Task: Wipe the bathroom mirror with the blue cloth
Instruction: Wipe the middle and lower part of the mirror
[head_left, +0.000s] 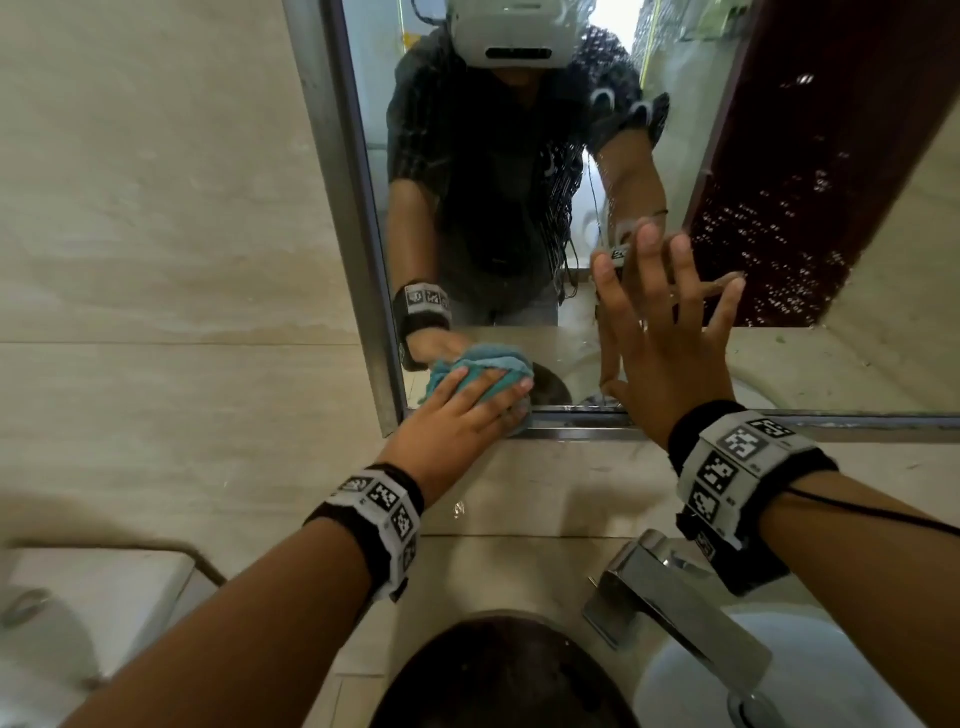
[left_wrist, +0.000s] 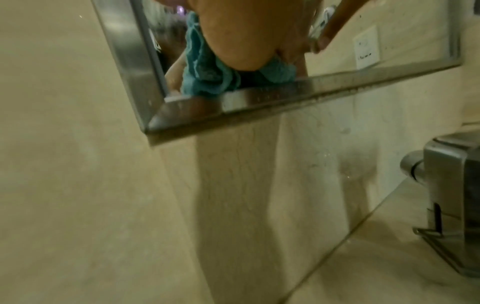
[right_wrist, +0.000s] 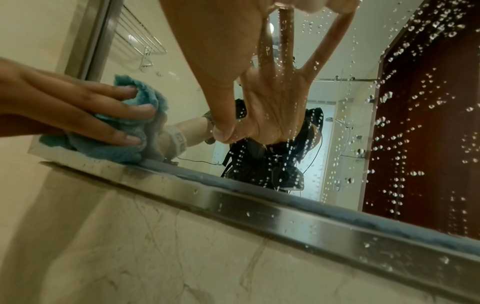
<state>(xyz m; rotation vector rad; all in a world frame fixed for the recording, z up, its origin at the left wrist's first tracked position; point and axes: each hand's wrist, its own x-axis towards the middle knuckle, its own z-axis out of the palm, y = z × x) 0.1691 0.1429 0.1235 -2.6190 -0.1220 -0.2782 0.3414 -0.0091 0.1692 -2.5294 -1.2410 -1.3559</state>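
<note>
The left hand (head_left: 457, 415) presses the bunched blue cloth (head_left: 470, 371) flat against the mirror (head_left: 519, 208) at its lower left corner, just above the steel frame (head_left: 727, 423) — fingers laid straight over the cloth, their tips curling slightly into its folds. The right hand (head_left: 670, 332) rests on the glass to the right of the cloth, fingers spread wide and straight, holding nothing. Water drops (right_wrist: 415, 115) dot the right part of the mirror, thickest over the reflected dark red door. Below the frame runs pale marble wall (head_left: 156, 208); nearer, at lower right, a chrome tap (head_left: 670, 597) stands over a white basin (head_left: 810, 675).
</note>
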